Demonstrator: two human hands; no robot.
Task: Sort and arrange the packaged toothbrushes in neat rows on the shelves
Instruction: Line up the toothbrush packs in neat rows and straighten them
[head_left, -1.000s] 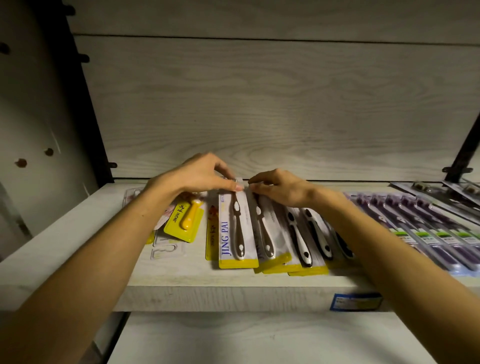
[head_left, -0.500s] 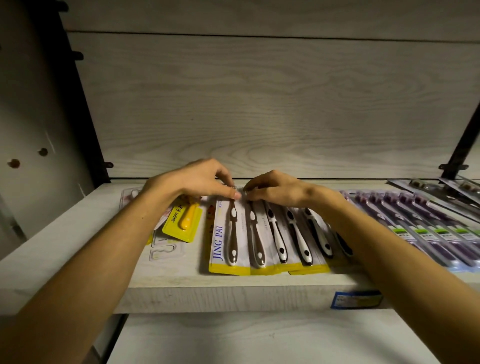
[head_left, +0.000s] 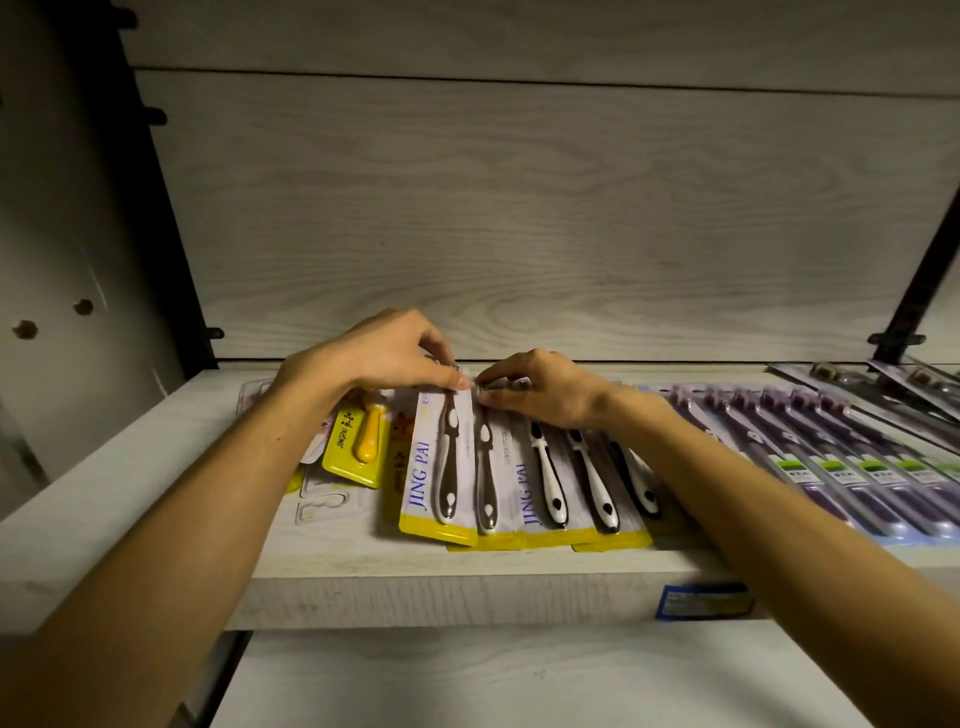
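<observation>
shelf (head_left: 156, 499), overlapping toothbrush packs (head_left: 519, 478), hands pinching tops

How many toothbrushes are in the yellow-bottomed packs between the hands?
5, side by side on the shelf: at and. The right arm may hide more.

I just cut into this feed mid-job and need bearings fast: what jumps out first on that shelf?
Two bare hands meet at the back of the shelf: the left hand and right hand pinch the top edges of yellow-edged JING PAI packs, fanned in an overlapping row at the centre. To the right runs a tidy row of purple toothbrush packs; to the left, a small yellow pack lies askew.
</observation>
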